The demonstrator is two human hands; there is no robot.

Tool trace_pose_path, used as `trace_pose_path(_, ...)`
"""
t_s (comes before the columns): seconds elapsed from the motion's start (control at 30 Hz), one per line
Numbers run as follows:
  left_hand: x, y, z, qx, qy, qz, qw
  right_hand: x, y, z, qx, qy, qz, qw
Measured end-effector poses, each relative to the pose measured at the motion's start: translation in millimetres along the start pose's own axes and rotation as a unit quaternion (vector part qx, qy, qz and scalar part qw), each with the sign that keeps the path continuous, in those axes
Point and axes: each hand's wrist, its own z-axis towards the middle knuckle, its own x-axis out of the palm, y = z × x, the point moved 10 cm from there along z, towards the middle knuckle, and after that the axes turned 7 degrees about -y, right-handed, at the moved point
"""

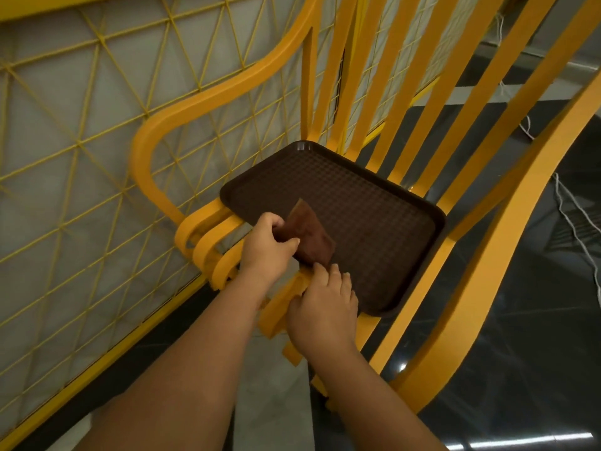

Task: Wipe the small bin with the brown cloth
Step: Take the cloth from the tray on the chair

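A folded brown cloth [310,234] is held over the near part of a dark brown tray [364,206] that lies on the seat of a yellow chair. My left hand [268,245] grips the cloth's left side, thumb across it. My right hand [323,307] rests at the tray's near edge just below the cloth, its fingertips touching the cloth's lower corner; whether they pinch it is hidden. No bin is in view.
The yellow slatted chair [406,102] fills the frame, its armrest [182,125] curving at the left. A yellow lattice panel [81,141] stands behind on the left. Dark glossy floor [536,320] lies to the right, with white cords [575,229] across it.
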Motion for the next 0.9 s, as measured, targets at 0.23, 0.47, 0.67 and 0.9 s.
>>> trace_pose_path(0.23, -44.3, 25.5, -26.1, -0.124, 0.011, -0.400, 0.908, -10.4, 19.4, -0.7, -0.038, -0.088, 0.218, 0.971)
trace_pose_path(0.47, -74.7, 75.8, -74.5, -0.172, 0.082, -0.503, 0.843, 48.9, 63.0, -26.0, -0.020, 0.091, 0.369, 0.925)
trace_pose_path(0.67, -118.6, 156.0, -137.0, -0.247, -0.031, -0.422, 0.872, 97.4, 80.6, -86.8, 0.004, 0.174, 0.388, 0.905)
trace_pose_path(0.9, -168.6, 234.4, -269.5, -0.339, -0.193, -0.306, 0.868, 151.9, 54.9, -174.5, 0.071, 0.284, 0.375, 0.879)
